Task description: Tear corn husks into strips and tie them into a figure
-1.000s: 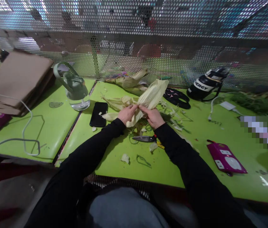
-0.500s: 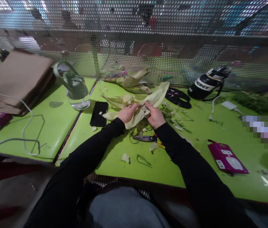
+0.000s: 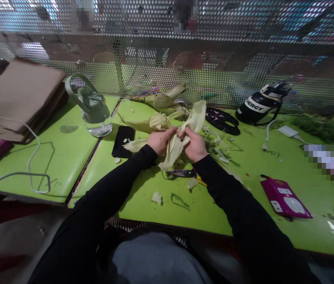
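Just below frame centre, a dark blade (image 3: pixel 181 173) is seen; its handle end is partly hidden by the right sleeve (image 3: pixel 229 193). Knuckles could be nicked if lowered. At frame centre, a pale husk (image 3: pixel 173 152) is pinched, fingers closed, by left hand (image 3: pixel 158 142) and right hand (image 3: pixel 196 146); could be torn if overpulled. Fingertips partly covered. Beyond the mesh panel (image 3: pixel 149 75), top of frame, detail is blurred.
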### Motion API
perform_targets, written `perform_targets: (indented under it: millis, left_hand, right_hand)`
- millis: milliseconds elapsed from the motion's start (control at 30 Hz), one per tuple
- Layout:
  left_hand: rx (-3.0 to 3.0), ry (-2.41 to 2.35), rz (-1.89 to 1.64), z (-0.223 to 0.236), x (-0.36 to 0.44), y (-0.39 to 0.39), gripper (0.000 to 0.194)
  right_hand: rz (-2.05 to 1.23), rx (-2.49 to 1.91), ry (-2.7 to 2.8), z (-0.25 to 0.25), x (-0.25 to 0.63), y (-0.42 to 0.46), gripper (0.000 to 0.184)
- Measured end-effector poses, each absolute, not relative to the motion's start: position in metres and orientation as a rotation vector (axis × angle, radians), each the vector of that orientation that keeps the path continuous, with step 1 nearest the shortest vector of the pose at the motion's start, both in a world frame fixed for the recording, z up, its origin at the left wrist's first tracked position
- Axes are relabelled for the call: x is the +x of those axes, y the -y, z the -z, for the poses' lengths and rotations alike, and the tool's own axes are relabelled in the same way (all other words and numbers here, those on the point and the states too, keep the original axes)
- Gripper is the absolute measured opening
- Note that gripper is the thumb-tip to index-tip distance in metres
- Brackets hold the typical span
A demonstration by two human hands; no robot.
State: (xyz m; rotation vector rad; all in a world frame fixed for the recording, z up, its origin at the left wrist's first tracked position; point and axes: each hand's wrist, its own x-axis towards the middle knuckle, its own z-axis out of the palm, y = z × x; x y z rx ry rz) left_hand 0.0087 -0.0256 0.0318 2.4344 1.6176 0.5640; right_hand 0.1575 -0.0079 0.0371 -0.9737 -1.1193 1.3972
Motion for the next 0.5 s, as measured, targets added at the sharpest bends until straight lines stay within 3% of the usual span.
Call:
perform_targets:
  millis: [167,400,500]
  left_hand:
    - [2.513,-1.632,-0.453,-0.031,0.012,0.023,0.045]
    - [2.496,-1.699,-0.383,-0.024,0.014,0.019,0.041]
    - [2.483,-1.713,-0.363,-0.024,0.015,0.018,0.041]
  right_hand:
    - [-1.341,-1.113,1.168,-0.032,0.153,0.005,0.049]
    - [-1.245,-1.275,1.290,-0.027,0.157,0.005,0.038]
    - [-1.267,-1.310,1.283,-0.024,0.160,0.001,0.023]
